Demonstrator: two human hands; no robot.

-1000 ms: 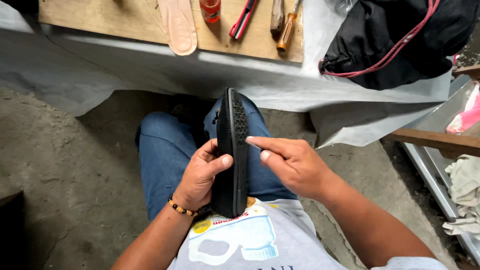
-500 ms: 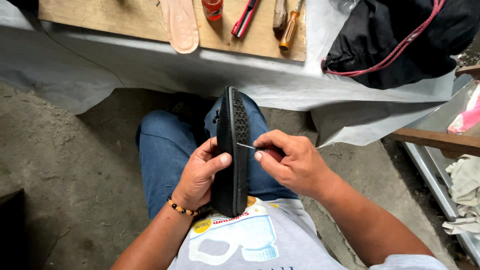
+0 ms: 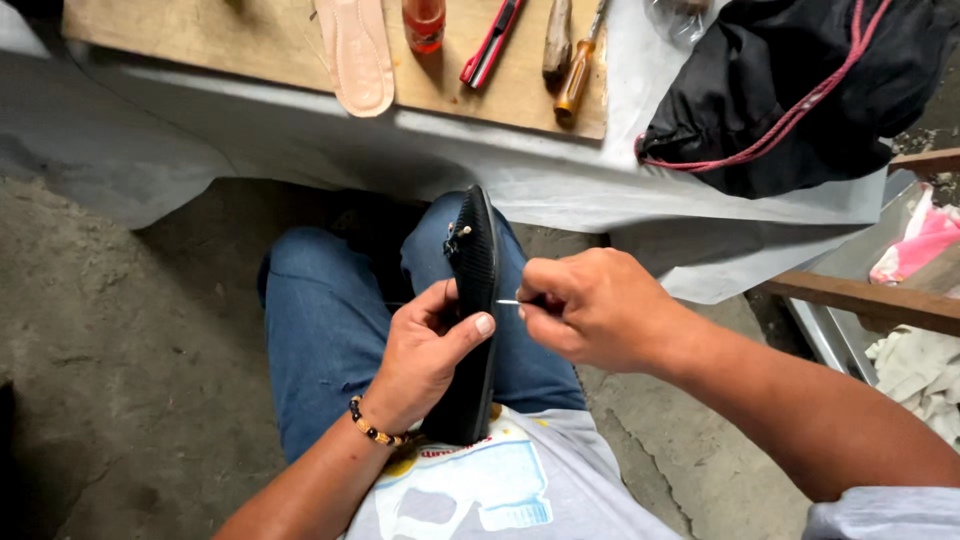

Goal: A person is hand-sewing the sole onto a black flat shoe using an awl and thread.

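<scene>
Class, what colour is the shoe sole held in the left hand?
Black, seen in the head view: the sole.

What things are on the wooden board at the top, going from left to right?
Pink shoe insole → small red bottle → red cutter → wooden-handled tool → orange-handled screwdriver.

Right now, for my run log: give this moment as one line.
left hand: grips black sole upright on lap | right hand: pinches needle at sole's edge

Sole (image 3: 474, 300) between hands, over lap (image 3: 330, 330)
</scene>
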